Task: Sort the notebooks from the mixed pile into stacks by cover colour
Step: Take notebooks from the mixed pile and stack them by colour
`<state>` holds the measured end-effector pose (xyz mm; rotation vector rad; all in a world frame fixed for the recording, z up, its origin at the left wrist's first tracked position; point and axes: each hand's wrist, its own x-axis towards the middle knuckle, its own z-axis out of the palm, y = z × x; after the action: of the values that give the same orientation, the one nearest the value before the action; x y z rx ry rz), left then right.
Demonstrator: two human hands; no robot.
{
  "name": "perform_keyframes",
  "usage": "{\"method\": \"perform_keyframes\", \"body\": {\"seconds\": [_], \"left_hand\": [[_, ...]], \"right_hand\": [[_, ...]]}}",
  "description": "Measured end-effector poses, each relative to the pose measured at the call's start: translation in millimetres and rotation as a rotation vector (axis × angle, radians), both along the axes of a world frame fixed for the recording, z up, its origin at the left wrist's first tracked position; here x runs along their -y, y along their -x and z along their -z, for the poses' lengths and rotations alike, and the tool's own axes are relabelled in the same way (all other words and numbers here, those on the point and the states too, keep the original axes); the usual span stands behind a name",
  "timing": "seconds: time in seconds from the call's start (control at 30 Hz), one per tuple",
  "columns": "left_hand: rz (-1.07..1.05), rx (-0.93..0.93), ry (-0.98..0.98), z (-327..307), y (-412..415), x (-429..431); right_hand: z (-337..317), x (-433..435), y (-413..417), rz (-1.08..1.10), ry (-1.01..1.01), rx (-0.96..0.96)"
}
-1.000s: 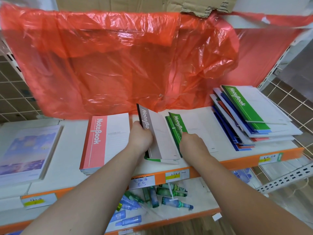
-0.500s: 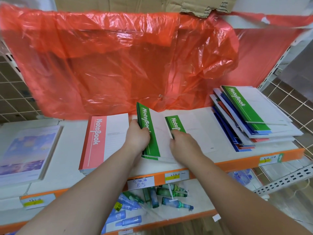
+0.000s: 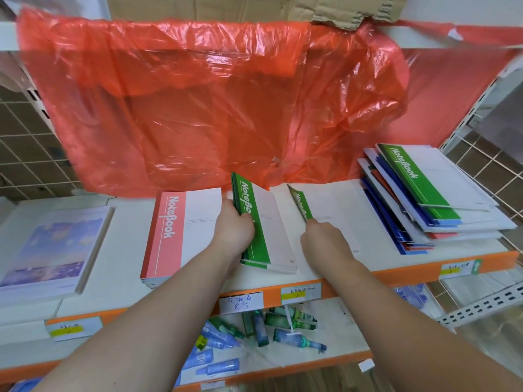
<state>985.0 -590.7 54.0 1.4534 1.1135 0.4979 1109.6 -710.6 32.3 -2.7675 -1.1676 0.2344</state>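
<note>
1. Sheeting of red translucent plastic [image 3: 212,108] hangs from above and curtains the back of the bay.
2. White shelf with an orange front lip [image 3: 410,274] carries all the notebooks.
3. Mixed pile of thin white-covered notebooks with green, blue and red spines [image 3: 418,210] sits fanned and askew at the shelf's right end, with a green-spined one on top. By the look of it, plenty is left to sort.
4. Purple sky-print notebook [image 3: 51,244] lies alone at the far left, well apart from the rest.
5. Pink-spined stack [image 3: 175,230] lies squared up left of centre, just beside the left hand.
6. Green-spined stack [image 3: 263,230] sits at centre, its spine side tilted up off the shelf. The left hand [image 3: 232,232] grips it along that spine, fingers curled round the edge.
7. Single green-spined notebook [image 3: 334,213] lies just right of that stack, its spine edge raised. The right hand [image 3: 325,240] has its fingers curled at the near spine corner and appears to pinch it, though the fingertips are hidden.
8. Handling, as I judge it: these are light, floppy paper books with smooth covers that will slide off one another. The bound spine is the stiffest part, so hold there or support the book flat from beneath. A corner pinch lets the pages droop and fan.
9. Small green and blue bottles [image 3: 254,332] lie scattered on the lower shelf [image 3: 348,326].
</note>
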Motion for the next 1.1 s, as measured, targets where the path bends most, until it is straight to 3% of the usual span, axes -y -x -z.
{"method": "perform_keyframes", "body": {"seconds": [0.2,0.33,0.43,0.5,0.6,0.7,0.77,0.93,1.1], "left_hand": [[0.025,0.033,-0.010,7.1,-14.0,9.3],[0.042,0.041,-0.015,12.3,-17.1,11.2],[0.044,0.007,-0.055,13.8,-15.4,9.4],[0.044,0.028,-0.055,13.1,-14.7,9.8],[0.079,0.131,0.001,7.0,-13.9,13.5],[0.111,0.270,0.143,0.0,-16.4,17.7],[0.155,0.289,0.163,-0.9,-18.4,18.1],[0.202,0.247,-0.026,-1.6,-25.3,15.4],[0.181,0.236,-0.151,3.5,-35.1,19.6]], "right_hand": [[-22.5,-8.0,31.5,-0.179,-0.309,-0.126],[-20.2,-2.9,42.7,-0.332,-0.360,-0.240],[-17.7,1.3,36.6,-0.264,-0.422,-0.451],[-16.2,2.9,24.8,-0.150,-0.466,-0.469],[-14.6,5.4,1.8,0.089,-0.525,-0.458],[-12.3,9.1,-16.5,0.271,-0.548,-0.669],[-12.6,15.0,-20.8,0.273,-0.631,-0.769],[-20.2,22.3,-25.6,0.190,-0.822,-0.658],[-17.4,22.7,-24.4,0.175,-0.917,-0.705]]}}
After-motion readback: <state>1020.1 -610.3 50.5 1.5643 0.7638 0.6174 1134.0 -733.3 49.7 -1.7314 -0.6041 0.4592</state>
